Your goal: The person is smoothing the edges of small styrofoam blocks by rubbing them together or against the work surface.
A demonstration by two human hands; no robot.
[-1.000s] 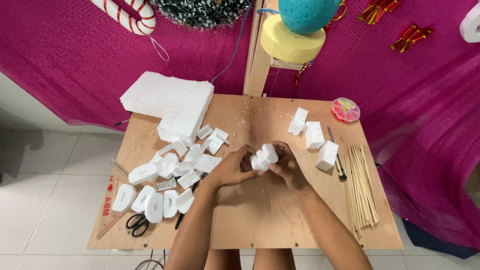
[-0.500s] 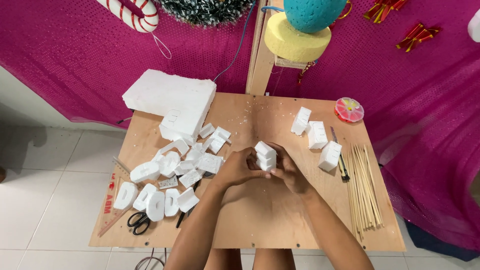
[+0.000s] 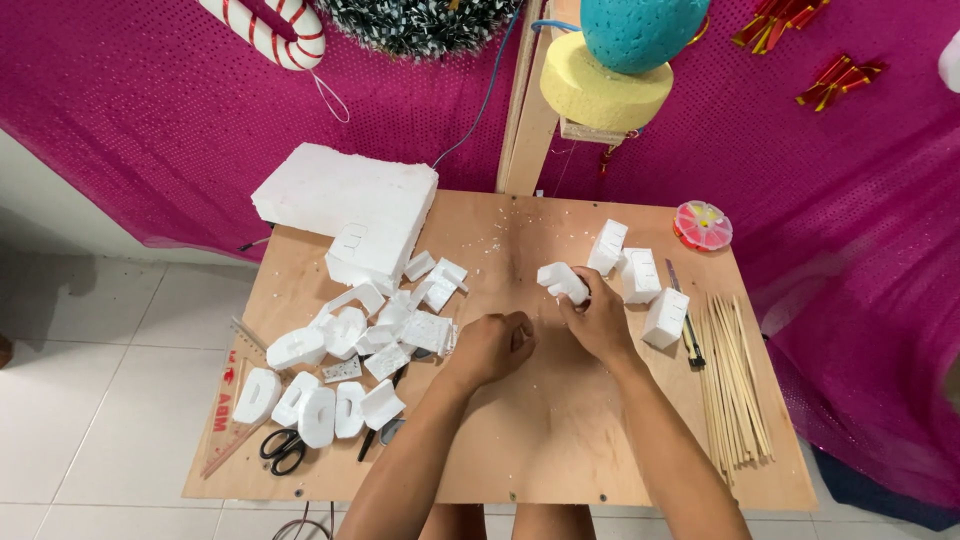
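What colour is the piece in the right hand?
White: the foam piece in the right hand, seen from the head view.

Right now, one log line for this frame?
right hand: holds white foam piece | left hand: closed, empty-looking | foam scraps left | skewers right | plywood table

You look down on an evenly lit, bright scene, soft diffuse light from above, faint short shadows under the foam pieces on the counter (image 3: 520, 440), no glare, sharp focus throughout, slight wide-angle stretching toward the edges.
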